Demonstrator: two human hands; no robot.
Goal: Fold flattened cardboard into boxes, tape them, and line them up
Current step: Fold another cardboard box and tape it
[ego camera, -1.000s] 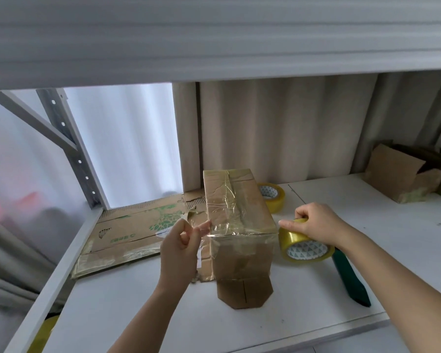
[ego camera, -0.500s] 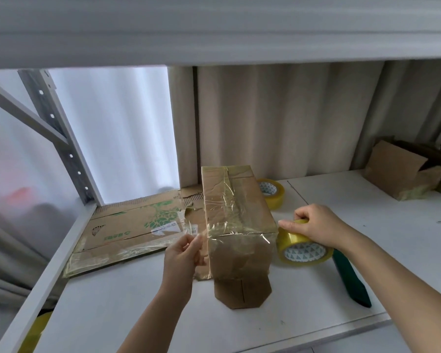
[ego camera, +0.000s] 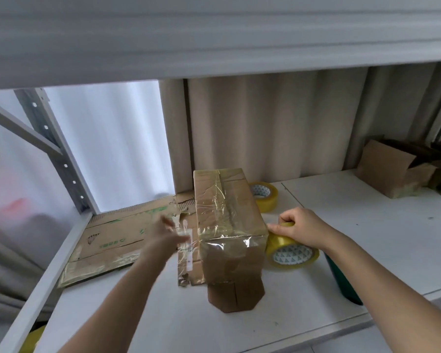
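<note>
A brown cardboard box wrapped in shiny clear tape (ego camera: pixel 227 220) sat in the middle of the white desk (ego camera: pixel 367 238). Its long side ran away from the person, toward the pale curtain (ego camera: pixel 265 123) at the back. The near end faced the person, and two brown flaps stuck out flat at its bottom.

The left hand (ego camera: pixel 167 234) was just beside the box's left side. It was blurry, so I could not tell if the fingers were spread or pinching a bit of tape. The right hand (ego camera: pixel 299 229) curled over the top of a yellow roll of clear tape (ego camera: pixel 292 250), which was touching the box's right near corner.

The box looked light and empty. Its walls seemed stiff, but they would likely dent if squeezed hard. The tape skin looked slippery, so it would be best to hold the box with one flat hand on each long side, or under the bottom edges.

A flat piece of printed cardboard (ego camera: pixel 117 238) lay on the left. A second yellow tape roll (ego camera: pixel 264 196) sat behind the box. An open brown box (ego camera: pixel 392 169) sat far to the right.
</note>
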